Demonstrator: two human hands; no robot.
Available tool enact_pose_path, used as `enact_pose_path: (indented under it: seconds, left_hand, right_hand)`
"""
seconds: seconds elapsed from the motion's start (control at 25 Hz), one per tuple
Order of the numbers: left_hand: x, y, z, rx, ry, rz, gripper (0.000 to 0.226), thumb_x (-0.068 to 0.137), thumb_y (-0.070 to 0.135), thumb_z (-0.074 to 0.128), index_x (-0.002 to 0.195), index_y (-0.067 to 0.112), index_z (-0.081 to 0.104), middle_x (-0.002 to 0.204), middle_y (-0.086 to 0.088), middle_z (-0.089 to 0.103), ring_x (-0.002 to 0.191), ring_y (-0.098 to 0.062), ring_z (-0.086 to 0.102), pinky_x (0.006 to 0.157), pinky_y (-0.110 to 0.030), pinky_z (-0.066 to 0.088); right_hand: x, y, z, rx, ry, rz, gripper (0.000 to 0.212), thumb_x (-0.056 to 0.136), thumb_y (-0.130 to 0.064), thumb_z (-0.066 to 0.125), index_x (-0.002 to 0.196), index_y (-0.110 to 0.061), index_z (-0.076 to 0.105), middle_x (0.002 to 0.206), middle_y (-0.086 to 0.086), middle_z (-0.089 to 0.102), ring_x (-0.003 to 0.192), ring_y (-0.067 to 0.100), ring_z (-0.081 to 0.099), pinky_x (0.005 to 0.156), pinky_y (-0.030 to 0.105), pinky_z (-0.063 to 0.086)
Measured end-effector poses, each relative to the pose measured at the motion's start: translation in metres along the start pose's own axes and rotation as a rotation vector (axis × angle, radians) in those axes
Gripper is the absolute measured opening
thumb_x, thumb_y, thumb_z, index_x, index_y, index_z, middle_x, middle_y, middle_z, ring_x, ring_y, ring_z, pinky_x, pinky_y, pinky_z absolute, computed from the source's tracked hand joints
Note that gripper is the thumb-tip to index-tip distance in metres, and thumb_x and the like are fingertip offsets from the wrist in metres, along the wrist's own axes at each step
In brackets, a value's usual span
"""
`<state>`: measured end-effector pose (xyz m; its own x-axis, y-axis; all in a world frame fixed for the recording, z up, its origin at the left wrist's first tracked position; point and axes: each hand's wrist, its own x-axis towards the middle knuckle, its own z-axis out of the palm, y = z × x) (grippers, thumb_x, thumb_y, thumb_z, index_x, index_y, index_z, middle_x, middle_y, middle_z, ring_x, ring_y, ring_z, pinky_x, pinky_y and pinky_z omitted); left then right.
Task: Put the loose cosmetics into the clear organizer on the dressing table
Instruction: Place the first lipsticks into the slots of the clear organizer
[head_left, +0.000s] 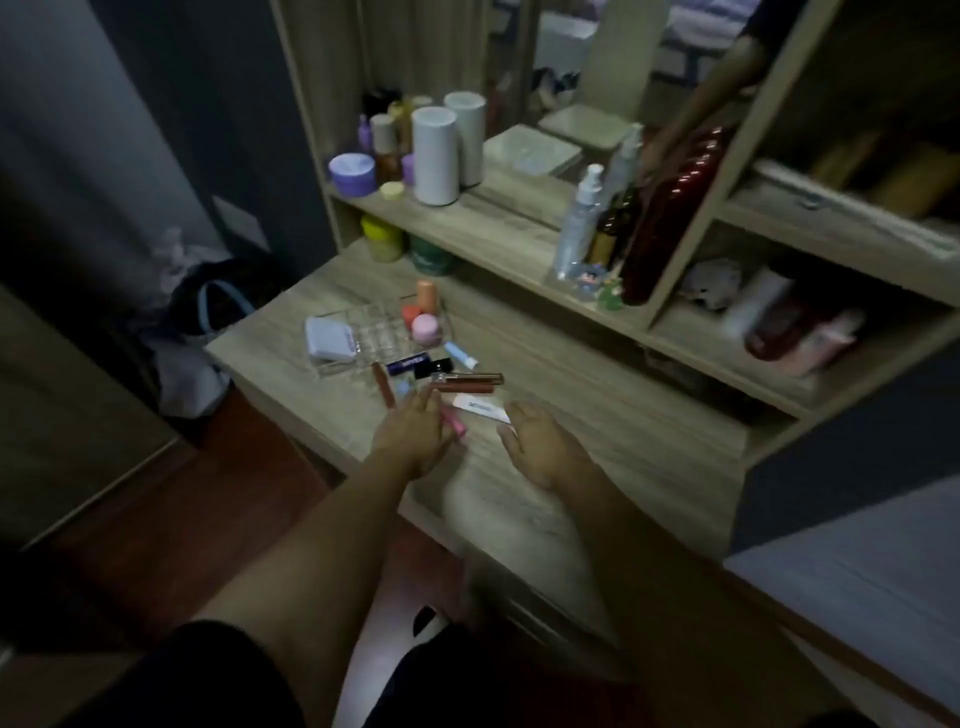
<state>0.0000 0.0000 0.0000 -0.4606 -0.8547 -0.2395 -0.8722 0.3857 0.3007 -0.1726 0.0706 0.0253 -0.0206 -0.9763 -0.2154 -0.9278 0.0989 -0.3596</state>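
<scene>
On the wooden tabletop (597, 415): clear organizer (374, 332), far left, holding a pink jar (427, 328) and orange tube (426, 295); white case (331, 339) against its left side. Loose before it: white tube (480, 408), print blurred; two brown glosses (467, 382); dark tube (408, 365), white lettering unreadable; pink stick (453, 422). Left hand (415, 434) open, palm down, fingers touching the pink stick. Right hand (540, 441) open, empty, just beside the white tube.
</scene>
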Motion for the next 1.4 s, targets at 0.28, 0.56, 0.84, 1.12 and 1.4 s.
enact_pose_path:
  seconds: [0.28, 0.56, 0.84, 1.12, 1.4]
  left_hand:
    - [0.029, -0.062, -0.004, -0.207, 0.063, -0.190, 0.039, 0.093, 0.023, 0.045, 0.125, 0.002, 0.050, 0.124, -0.027, 0.055, 0.110, -0.039, 0.051, 0.096, -0.043, 0.044]
    - [0.043, -0.072, 0.001, -0.334, 0.111, -0.300, 0.035, 0.093, 0.015, 0.047, 0.127, 0.006, 0.052, 0.110, -0.025, 0.049, 0.094, -0.040, 0.057, 0.084, -0.037, 0.044]
    - [0.048, -0.070, 0.006, -0.528, 0.236, -0.567, 0.031, 0.090, 0.020, 0.055, 0.109, -0.001, 0.042, 0.109, -0.027, 0.056, 0.095, -0.041, 0.057, 0.071, -0.035, 0.037]
    - [0.049, -0.056, 0.013, -0.576, 0.197, -0.697, 0.040, 0.083, 0.016, 0.066, 0.114, 0.001, 0.048, 0.110, -0.022, 0.064, 0.099, -0.036, 0.060, 0.078, -0.037, 0.047]
    - [0.055, -0.058, -0.025, -0.876, 0.549, -0.675, 0.018, 0.082, 0.026, 0.064, 0.093, 0.012, 0.059, 0.083, -0.008, 0.066, 0.079, -0.029, 0.065, 0.073, -0.038, 0.056]
  right_hand:
    - [0.102, -0.033, 0.024, -0.006, -0.117, -0.150, 0.041, 0.093, -0.013, 0.050, 0.134, -0.009, 0.044, 0.137, 0.014, 0.050, 0.123, 0.029, 0.049, 0.103, 0.043, 0.045]
    - [0.140, -0.027, 0.031, -0.146, -0.064, -0.204, 0.027, 0.092, -0.005, 0.049, 0.118, -0.006, 0.056, 0.125, 0.013, 0.059, 0.115, 0.025, 0.056, 0.101, 0.036, 0.048]
    - [0.150, -0.029, 0.029, -0.258, -0.139, -0.303, 0.023, 0.092, -0.006, 0.051, 0.115, -0.005, 0.055, 0.119, 0.013, 0.060, 0.105, 0.024, 0.061, 0.092, 0.033, 0.051]
    - [0.153, -0.030, 0.031, -0.334, -0.191, -0.367, 0.022, 0.091, 0.000, 0.048, 0.112, -0.005, 0.052, 0.113, 0.015, 0.063, 0.099, 0.026, 0.063, 0.084, 0.033, 0.053]
    - [0.169, -0.035, -0.006, 0.521, -0.032, -0.193, 0.037, 0.086, -0.015, 0.065, 0.122, -0.020, 0.056, 0.100, 0.002, 0.067, 0.081, 0.010, 0.063, 0.068, 0.025, 0.055]
